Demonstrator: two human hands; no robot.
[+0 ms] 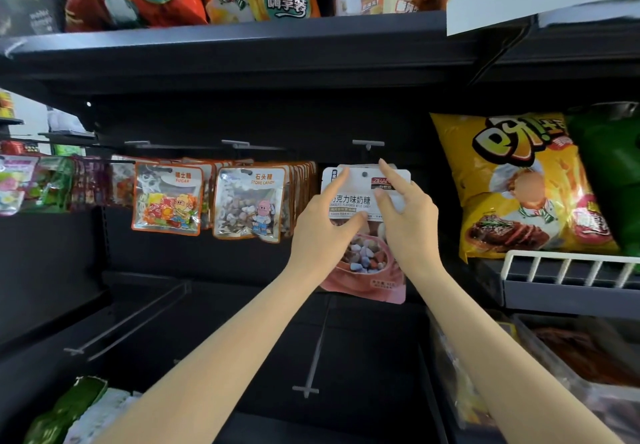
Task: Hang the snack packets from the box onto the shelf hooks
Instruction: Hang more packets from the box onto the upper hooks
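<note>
Before a dark shop shelf, a person's left hand (323,222) and right hand (407,218) pinch the white header of a pink candy packet (363,256), index fingers raised beside its punched hole, where a hook tip (364,174) shows. It hangs right of the stone-candy packets (249,201) and left of a yellow crisp bag (516,184). Done well, the header stays level and slides straight back.
</note>
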